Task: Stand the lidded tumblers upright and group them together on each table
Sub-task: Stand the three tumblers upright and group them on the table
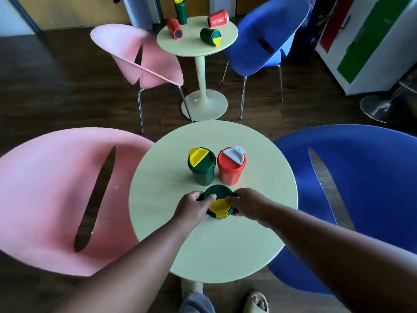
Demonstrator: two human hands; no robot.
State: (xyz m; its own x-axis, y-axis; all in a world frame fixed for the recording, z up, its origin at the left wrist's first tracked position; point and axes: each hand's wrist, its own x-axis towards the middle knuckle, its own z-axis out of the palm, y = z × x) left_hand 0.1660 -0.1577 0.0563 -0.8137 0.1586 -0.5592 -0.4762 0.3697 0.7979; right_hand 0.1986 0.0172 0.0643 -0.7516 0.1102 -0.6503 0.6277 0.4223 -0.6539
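From the head camera, the near table holds three tumblers. Two stand upright and almost touching at about twelve o'clock of the tabletop's centre: a green tumbler with a yellow flap and, just to its right, a red tumbler with a white flap. The third tumbler, green with a yellow flap, sits just beside them toward six o'clock, upright as far as the top-down angle lets me judge. So this table looks nearly finished, pending a final nudge and release.

The far table at twelve o'clock in the room looks mostly untouched. A green bottle-like tumbler stands at its eleven o'clock edge, while a red one, another red one and a green one lie on their sides, spread apart.

Both arms reach forward over the near table. The left hand grips the third tumbler's lid rim from nine o'clock, fingers curled over the edge. The right hand clasps it from three o'clock, fingertips curled onto the lid.
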